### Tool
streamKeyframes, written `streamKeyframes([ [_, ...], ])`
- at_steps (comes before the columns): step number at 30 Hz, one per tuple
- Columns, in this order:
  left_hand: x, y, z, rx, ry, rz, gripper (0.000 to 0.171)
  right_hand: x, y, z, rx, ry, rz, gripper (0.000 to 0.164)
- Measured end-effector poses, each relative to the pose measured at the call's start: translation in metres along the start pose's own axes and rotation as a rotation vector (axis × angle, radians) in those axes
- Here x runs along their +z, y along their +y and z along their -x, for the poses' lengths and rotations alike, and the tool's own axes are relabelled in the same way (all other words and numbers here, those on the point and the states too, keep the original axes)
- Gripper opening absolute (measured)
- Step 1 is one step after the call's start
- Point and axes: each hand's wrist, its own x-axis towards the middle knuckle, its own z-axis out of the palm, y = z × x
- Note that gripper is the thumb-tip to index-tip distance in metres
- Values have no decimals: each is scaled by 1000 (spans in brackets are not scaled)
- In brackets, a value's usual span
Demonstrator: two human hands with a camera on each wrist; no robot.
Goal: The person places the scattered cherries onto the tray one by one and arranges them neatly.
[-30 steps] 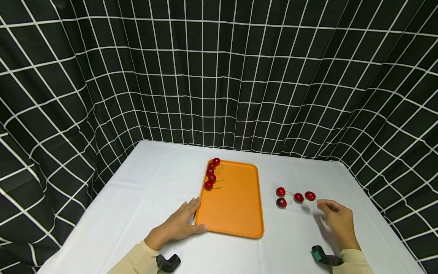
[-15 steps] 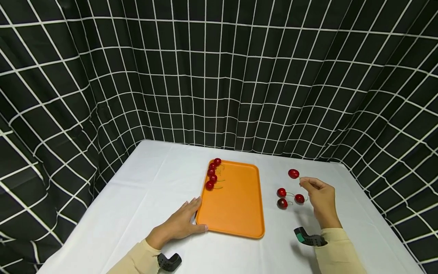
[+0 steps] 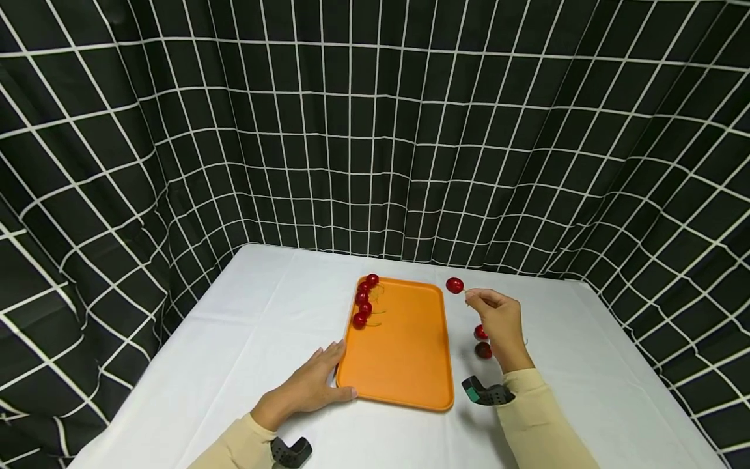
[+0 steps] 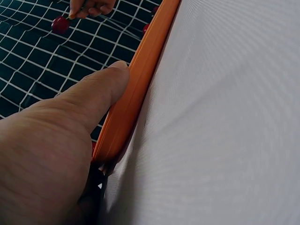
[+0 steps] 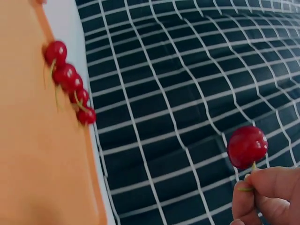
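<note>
Held cherry point(image 3: 454, 285), cherries point(image 3: 362, 298) along tray's point(image 3: 404, 355) left edge

Head view is brightly, evenly lit; soft shadow is cast on the white tablecloth point(image 3: 234, 352) beside the right sleeve point(image 3: 541, 417). Left-wrist view is dimmer, cloth greyed, fine banding seen. In right-wrist view, tray point(image 5: 42, 164) is blurred, cherry point(image 5: 247, 146) dotted with small glints.

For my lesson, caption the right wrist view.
Right hand holding cherry by stem; five cherries along an orange tray's edge.
</note>
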Motion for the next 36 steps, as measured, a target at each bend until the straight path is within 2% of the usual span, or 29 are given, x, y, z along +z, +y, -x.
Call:
streamKeyframes([
  [11, 0, 0, 0, 7, 5, 12, 103, 53, 3, 7, -34, -99, -92, 22],
  [17, 2, -2, 0, -12, 3, 1, 105, 79, 11, 12, -28, -144, -94, 20],
  [21, 3, -3, 1, -17, 2, 0, 106, 96, 17, 17, -22, -174, -55, 16],
  [32, 2, -3, 0, -15, 3, -21, 105, 131, 23, 30, 128, -285, -43, 18],
  [36, 2, -2, 0, -8, -1, -18, 105, 140, 26, 33, 169, -311, -27, 11],
])
